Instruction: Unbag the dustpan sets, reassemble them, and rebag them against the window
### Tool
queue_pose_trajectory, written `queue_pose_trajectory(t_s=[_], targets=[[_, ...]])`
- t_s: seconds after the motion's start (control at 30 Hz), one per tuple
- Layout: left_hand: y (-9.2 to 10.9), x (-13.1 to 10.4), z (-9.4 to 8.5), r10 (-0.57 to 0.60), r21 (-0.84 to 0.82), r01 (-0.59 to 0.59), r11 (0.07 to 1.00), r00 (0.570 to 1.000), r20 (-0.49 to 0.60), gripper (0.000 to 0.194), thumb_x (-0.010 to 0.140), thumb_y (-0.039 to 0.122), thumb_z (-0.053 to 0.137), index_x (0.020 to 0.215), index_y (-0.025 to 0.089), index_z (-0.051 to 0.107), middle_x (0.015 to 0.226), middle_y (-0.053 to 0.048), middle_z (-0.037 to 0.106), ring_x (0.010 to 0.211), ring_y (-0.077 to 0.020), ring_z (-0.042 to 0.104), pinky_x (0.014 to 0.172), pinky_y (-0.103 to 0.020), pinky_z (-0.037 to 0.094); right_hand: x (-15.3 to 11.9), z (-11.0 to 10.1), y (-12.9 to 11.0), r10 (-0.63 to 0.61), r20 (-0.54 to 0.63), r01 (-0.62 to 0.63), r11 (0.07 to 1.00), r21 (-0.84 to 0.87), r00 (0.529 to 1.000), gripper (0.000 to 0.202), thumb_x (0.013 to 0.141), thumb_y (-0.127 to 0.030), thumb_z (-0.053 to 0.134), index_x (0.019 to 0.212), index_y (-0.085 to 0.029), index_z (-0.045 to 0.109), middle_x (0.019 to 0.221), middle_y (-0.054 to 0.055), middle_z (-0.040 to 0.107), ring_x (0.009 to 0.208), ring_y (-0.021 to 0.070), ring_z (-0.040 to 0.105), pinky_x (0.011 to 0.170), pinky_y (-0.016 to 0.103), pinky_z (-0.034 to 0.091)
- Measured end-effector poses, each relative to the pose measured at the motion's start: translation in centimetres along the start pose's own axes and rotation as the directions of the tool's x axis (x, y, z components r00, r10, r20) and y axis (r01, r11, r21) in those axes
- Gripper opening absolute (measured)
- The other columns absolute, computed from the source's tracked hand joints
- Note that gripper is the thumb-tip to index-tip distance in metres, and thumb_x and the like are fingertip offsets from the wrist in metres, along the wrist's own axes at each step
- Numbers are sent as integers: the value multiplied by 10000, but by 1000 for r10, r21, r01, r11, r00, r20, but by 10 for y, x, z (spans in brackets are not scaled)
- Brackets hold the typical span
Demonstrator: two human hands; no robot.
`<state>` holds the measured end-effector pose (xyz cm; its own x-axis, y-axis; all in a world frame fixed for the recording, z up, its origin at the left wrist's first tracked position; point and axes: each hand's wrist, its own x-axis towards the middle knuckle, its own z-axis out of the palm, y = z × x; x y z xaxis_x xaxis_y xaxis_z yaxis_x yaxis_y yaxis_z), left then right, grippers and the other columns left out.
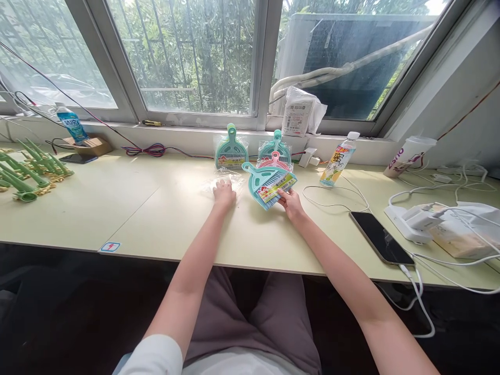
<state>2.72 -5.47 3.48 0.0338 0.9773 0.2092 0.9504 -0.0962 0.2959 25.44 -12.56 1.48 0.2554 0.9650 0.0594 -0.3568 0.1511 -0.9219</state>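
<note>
My right hand [290, 203] grips the lower right edge of a teal dustpan and brush set [262, 182], tilted above the table with its handle to the upper left. A printed label lies across its bristles. My left hand [224, 194] rests on a crumpled clear plastic bag [219, 179], fingers curled down over it. Behind stand a wrapped green dustpan set [232, 148] on the left and a wrapped teal dustpan set [276, 140] on the right. In front of the latter, a pink dustpan [275, 159] is partly hidden by the held set.
At right are a drink bottle [339, 160], a phone [380, 237], a white power strip [414, 224] with loose cables, and a tilted cup [410, 156]. Green plastic parts [31, 172], a blue bottle [73, 125] and a cardboard box [94, 146] are at left. Windows line the back.
</note>
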Motion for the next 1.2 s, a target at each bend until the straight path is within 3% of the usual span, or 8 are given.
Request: queue_pose_trajectory(t_s=[0.1, 0.33, 0.5, 0.67, 0.8, 1.03, 1.2], targets=[[-3, 0, 1, -27, 2, 27, 1000, 998, 58, 423, 845, 157, 453, 1263, 170, 518, 1280, -193, 524, 1202, -330, 477, 924, -429, 431, -1, 1, 0, 13, -4, -13, 1000, -14, 1000, 226, 742, -201, 711, 940, -209, 602, 943, 22, 727, 879, 178, 713, 856, 356, 608], [-3, 3, 0, 7, 13, -8, 1000, 998, 65, 447, 819, 18, 421, 1237, 152, 506, 1142, -216, 587, 1130, -328, 554, 905, -404, 435, 1, 1, 2, 60, 30, -58, 997, -58, 998, 171, 764, -166, 689, 920, -198, 626, 893, 27, 741, 800, 173, 724, 799, 335, 622], [-6, 8, 3, 5, 22, -5, 1000, 1000, 5, 458, 817, 26, 434, 1244, 179, 500, 1075, -186, 612, 1076, -298, 591, 893, -376, 450, 2, 1, 6, 123, 65, -115, 986, -119, 990, 188, 745, -144, 696, 925, -169, 647, 881, 52, 750, 763, 184, 727, 728, 319, 625], [-7, 8, 2, 1, -18, -3, 1000, 996, -88, 496, 830, 6, 357, 1267, 179, 516, 1072, -167, 629, 1047, -278, 607, 885, -359, 457, 4, 0, 7, 141, -4, -141, 982, -127, 990, 187, 732, -122, 696, 910, -158, 649, 859, 58, 753, 746, 185, 726, 686, 307, 620], [0, 2, 0, 60, -127, -78, 989, 989, -137, 471, 867, 34, 332, 1273, 181, 522, 1106, -161, 629, 1061, -286, 596, 907, -373, 446, 6, -2, 6, 122, -33, -125, 986, -106, 992, 164, 737, -115, 690, 887, -163, 647, 887, 55, 751, 731, 173, 721, 695, 304, 621], [12, -4, 1, 227, -379, -279, 883, 958, -177, 412, 884, 79, 418, 1250, 219, 543, 1228, -151, 575, 1178, -311, 526, 993, -428, 405, 2, 0, 3, 91, 107, -81, 992, -96, 990, 227, 737, -163, 717, 951, -182, 642, 901, 50, 749, 807, 206, 731, 806, 382, 623], [11, -4, 4, 287, -439, -370, 819, 926, -244, 472, 834, 79, 517, 1279, 238, 517, 1392, -138, 473, 1354, -314, 355, 1096, -483, 327, 1, 0, 1, 42, 91, -36, 997, -72, 995, 213, 732, -187, 722, 924, -202, 631, 935, 35, 741, 852, 203, 725, 834, 381, 620]])
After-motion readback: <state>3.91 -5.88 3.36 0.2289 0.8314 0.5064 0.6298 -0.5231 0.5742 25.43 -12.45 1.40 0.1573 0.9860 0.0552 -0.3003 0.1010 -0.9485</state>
